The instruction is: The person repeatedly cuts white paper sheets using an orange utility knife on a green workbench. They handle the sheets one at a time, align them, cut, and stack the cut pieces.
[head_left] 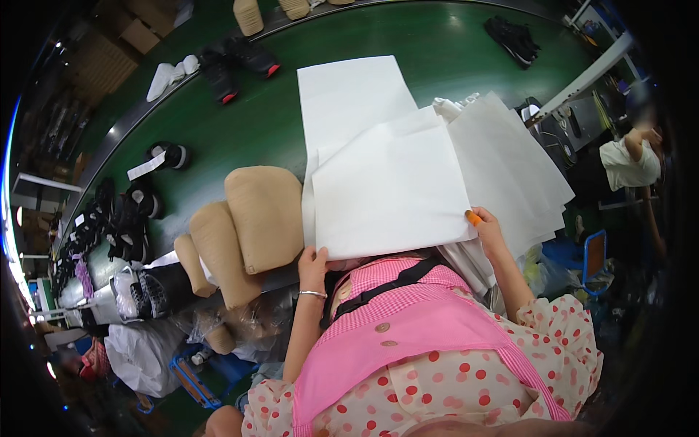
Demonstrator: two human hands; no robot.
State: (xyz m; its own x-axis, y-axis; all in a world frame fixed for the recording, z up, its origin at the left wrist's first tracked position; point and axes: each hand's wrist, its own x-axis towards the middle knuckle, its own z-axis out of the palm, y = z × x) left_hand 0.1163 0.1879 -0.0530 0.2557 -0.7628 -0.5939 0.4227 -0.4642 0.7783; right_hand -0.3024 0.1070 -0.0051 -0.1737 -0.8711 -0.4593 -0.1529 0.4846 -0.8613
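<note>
Left hand (313, 266) pinches lower-left corner of top white sheet (393, 193), fingers closed on edge. Right hand (486, 224) grips lower-right corner, orange cot on fingertip; fingers closed on same sheet.

Best handling, by judgement: keep both corners level, hold sheet taut, peel only one layer.

Sheet: large, thin, matte white, soft fold lines. Sits at centre, atop white sheet stack (517, 167) spreading toward 3 o'clock, over green table (269, 124). Tan padded forms (251, 218) at 9 o'clock.

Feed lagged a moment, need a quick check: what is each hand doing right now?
Left hand: closed on the lower left edge of the white sheet.
Right hand: pinching the same sheet's lower right corner, an orange cover on one fingertip.
</note>
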